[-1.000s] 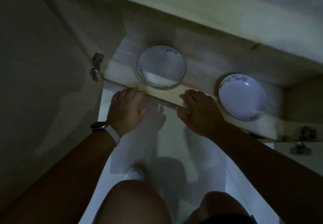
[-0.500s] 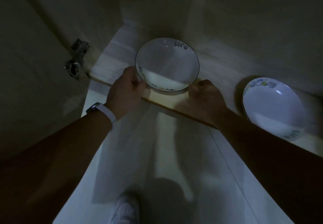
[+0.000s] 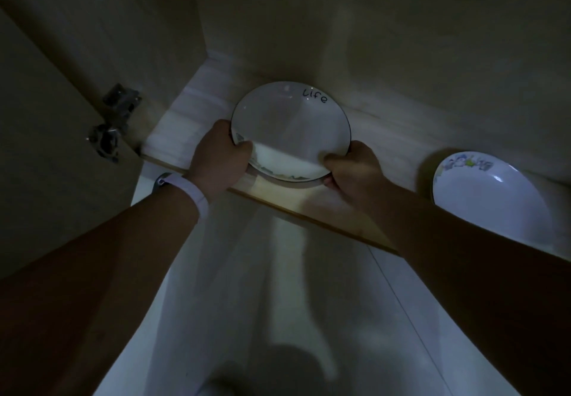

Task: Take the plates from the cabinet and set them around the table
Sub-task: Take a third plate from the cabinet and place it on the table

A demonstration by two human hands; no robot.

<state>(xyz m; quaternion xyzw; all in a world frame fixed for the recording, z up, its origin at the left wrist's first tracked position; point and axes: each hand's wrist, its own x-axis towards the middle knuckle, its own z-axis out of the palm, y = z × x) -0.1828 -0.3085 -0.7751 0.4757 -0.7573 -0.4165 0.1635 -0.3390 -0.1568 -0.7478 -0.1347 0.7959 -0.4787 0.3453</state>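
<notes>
A white plate [image 3: 290, 123] with a dark rim and the word "Life" sits on the low cabinet shelf [image 3: 185, 129]. My left hand [image 3: 217, 160] grips its left edge, thumb over the rim. My right hand [image 3: 355, 170] grips its right front edge, thumb on the inside, fingers under it. A second white plate [image 3: 491, 201] with a coloured picture at its far rim lies on the same shelf to the right, untouched.
The cabinet door [image 3: 46, 148] stands open on the left, its metal hinge [image 3: 112, 123] near the shelf corner. The shelf's wooden front edge [image 3: 309, 210] runs under my wrists. Below is a pale tiled floor [image 3: 278, 287]. The scene is dim.
Both hands moved from beside the plate at the shelf edge onto the plate's rim and took hold of it. The view has moved closer to the shelf.
</notes>
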